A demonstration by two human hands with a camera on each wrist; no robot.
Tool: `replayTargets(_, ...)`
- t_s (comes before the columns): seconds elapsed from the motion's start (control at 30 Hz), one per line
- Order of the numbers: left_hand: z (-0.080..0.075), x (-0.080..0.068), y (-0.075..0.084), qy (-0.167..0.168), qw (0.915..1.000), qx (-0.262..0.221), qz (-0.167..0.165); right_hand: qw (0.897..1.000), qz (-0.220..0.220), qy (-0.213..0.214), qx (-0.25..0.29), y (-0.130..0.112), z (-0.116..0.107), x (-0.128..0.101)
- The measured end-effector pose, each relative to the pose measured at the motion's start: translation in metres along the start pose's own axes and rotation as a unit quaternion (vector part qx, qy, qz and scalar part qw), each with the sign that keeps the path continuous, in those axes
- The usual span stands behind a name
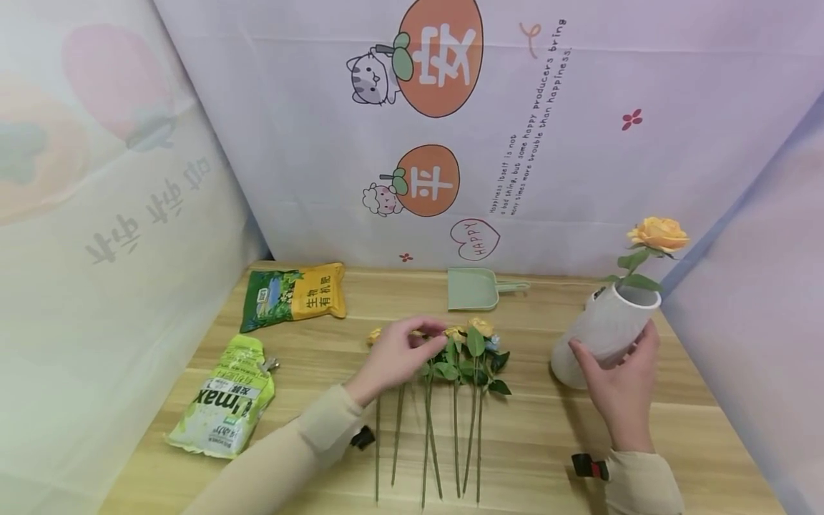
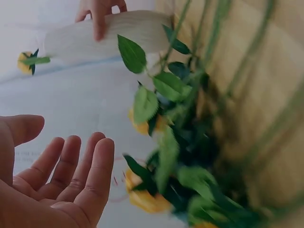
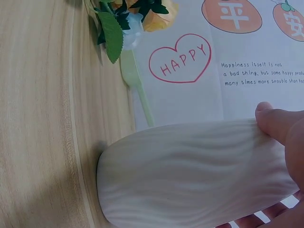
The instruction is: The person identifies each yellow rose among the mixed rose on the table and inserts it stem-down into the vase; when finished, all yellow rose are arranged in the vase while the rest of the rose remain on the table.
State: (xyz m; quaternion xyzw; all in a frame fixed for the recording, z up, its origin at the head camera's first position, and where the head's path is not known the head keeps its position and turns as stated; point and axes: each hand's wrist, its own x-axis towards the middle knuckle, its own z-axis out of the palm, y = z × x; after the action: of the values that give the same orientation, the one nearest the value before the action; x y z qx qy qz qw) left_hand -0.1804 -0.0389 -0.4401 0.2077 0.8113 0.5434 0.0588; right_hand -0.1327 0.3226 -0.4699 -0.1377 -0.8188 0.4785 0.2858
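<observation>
A person's right hand curls around a white vase near the right edge of a wooden table; one yellow rose rises from its mouth. The left hand, fingers loosely bent and thumb apart, hovers by the heads of a row of flowers mid-table, stems toward the front edge. A strip of wood separates row and vase. A green dustpan lies by the back edge, a yellow-and-green bag at the back left corner, a lime pouch near the left edge.
</observation>
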Motion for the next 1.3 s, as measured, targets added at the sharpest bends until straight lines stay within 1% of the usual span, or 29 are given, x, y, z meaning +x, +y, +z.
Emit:
replayTargets(0.17,-0.024,-0.041,-0.027,0.035,0.9985,-0.006,-0.042,1.0,-0.006,0.002,-0.005,-0.001,0.0,-0.002)
replayTargets(0.3,-0.036,-0.072,-0.043,0.058,0.9947,-0.01,-0.085,1.0,-0.006,0.004,-0.005,-0.001,0.0,-0.003)
replayTargets(0.37,-0.039,-0.083,-0.049,0.067,0.9923,-0.019,-0.103,1.0,-0.006,0.007,-0.009,-0.001,0.0,-0.003)
replayTargets(0.47,-0.04,-0.093,-0.056,0.076,0.9889,-0.038,-0.122,1.0,-0.009,0.014,-0.012,-0.001,-0.001,-0.001)
replayTargets(0.53,-0.038,-0.095,-0.059,0.071,0.9878,-0.05,-0.129,1.0,-0.013,0.018,-0.015,-0.001,-0.003,0.0)
replayTargets(0.63,-0.032,-0.096,-0.061,0.048,0.9884,-0.064,-0.129,1.0,-0.014,0.02,-0.017,-0.003,-0.005,0.002)
replayTargets(0.73,-0.024,-0.093,-0.061,0.023,0.9894,-0.07,-0.125,1.0,-0.012,0.017,-0.017,-0.004,-0.005,0.003)
replayTargets(0.8,-0.02,-0.091,-0.059,0.011,0.9903,-0.069,-0.12,1.0,-0.011,0.016,-0.015,-0.004,-0.004,0.003)
replayTargets(0.9,-0.014,-0.087,-0.057,-0.004,0.9897,-0.08,-0.119,1.0,-0.013,0.015,-0.015,-0.004,-0.003,0.003)
replayTargets(1.07,-0.004,-0.081,-0.057,-0.024,0.9853,-0.108,-0.13,1.0,-0.014,0.013,-0.011,-0.004,-0.001,0.003)
replayTargets(1.3,0.009,-0.074,-0.063,-0.038,0.9799,-0.127,-0.149,1.0,-0.005,0.005,-0.01,-0.002,0.0,0.001)
